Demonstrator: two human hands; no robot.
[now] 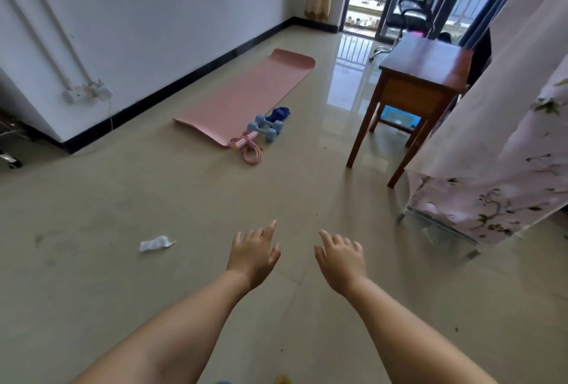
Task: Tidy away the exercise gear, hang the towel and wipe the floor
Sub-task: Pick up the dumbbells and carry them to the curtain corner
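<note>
A pink exercise mat [246,94] lies unrolled on the tiled floor near the far wall. At its near right corner rest two light-blue dumbbells [265,128], a bundled dark-blue towel [279,114] and a pink pull-rope exerciser [247,147] with looped bands. My left hand [253,253] and my right hand [341,257] reach forward over bare floor, palms down, fingers spread, both empty and well short of the gear. A crumpled white tissue [155,243] lies on the floor left of my left hand.
A wooden side table [424,76] stands at the right, a blue bin under it. A floral fabric wardrobe [504,168] fills the right edge. An office chair [421,8] sits by the balcony doors. Wall sockets [87,91] with a cord hang at the left. Smudges and specks mark the floor.
</note>
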